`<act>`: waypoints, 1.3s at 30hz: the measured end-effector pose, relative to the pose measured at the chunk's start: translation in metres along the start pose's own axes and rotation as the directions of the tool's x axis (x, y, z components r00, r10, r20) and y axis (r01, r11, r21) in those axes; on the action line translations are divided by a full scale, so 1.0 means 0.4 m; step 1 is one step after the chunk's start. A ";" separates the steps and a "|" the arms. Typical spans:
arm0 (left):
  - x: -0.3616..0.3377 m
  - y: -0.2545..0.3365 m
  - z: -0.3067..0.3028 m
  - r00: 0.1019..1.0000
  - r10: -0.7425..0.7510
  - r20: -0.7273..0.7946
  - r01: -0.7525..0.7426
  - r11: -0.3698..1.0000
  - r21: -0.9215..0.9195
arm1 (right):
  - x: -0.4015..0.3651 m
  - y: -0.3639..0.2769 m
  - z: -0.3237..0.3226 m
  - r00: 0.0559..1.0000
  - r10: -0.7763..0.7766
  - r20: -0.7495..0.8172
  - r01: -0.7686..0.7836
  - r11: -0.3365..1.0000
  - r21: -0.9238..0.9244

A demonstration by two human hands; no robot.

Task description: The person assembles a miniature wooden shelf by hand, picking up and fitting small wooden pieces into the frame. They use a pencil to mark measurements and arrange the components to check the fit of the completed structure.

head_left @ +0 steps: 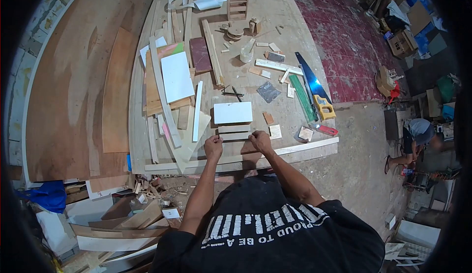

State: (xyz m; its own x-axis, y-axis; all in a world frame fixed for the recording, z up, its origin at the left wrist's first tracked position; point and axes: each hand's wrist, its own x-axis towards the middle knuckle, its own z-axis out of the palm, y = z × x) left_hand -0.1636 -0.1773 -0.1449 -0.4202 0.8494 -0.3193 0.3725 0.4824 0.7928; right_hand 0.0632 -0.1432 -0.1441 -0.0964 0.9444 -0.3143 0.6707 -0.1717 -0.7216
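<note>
A narrow pale wooden strip point(235, 136) lies crosswise near the table's front edge, between my two hands. My left hand point(213, 147) has its fingers closed at the strip's left end. At the right end my right hand point(260, 140) grips it with curled fingers. Just beyond is a second short strip point(234, 129), parallel to the first. Behind both sits a white rectangular board point(232, 112). Dark thin tools point(235, 94) rest farther back. A small pale wood block point(275, 132) is right of my right hand.
On the table's right are a handsaw point(324, 106), a green strip point(303, 97) and a red-handled tool point(326, 130). White panels point(177, 77) and long strips lie left. A small wooden shelf point(238, 0) stands at the back. Another person point(418, 133) is at far right.
</note>
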 end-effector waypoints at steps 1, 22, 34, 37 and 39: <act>0.000 0.002 0.000 1.000 -0.012 0.009 0.012 1.000 0.005 | 0.002 0.002 0.004 1.000 -0.002 -0.002 0.002 1.000 0.002; 0.136 0.162 -0.025 0.984 0.043 0.173 -0.073 0.983 0.169 | 0.158 -0.053 -0.071 0.997 -0.075 -0.003 0.073 0.962 0.263; 0.149 0.153 0.039 0.972 0.156 0.174 -0.171 0.983 0.071 | 0.168 0.001 -0.167 0.992 -0.010 -0.128 0.036 0.978 0.203; 0.149 0.107 0.002 0.983 0.166 0.079 -0.175 0.978 0.117 | 0.133 -0.047 -0.174 0.952 -0.140 -0.272 0.128 0.990 -0.063; 0.134 0.093 -0.018 0.992 0.107 0.067 -0.112 0.989 0.093 | 0.095 -0.076 -0.167 0.925 -0.273 -0.265 0.254 0.962 -0.102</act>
State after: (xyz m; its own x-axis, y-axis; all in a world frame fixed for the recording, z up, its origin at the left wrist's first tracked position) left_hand -0.1784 -0.1155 -0.1289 -0.3221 0.9083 -0.2669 0.4931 0.4017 0.7717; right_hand 0.0883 -0.0835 -0.0930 -0.0767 0.9946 0.0697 0.6954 0.1035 -0.7111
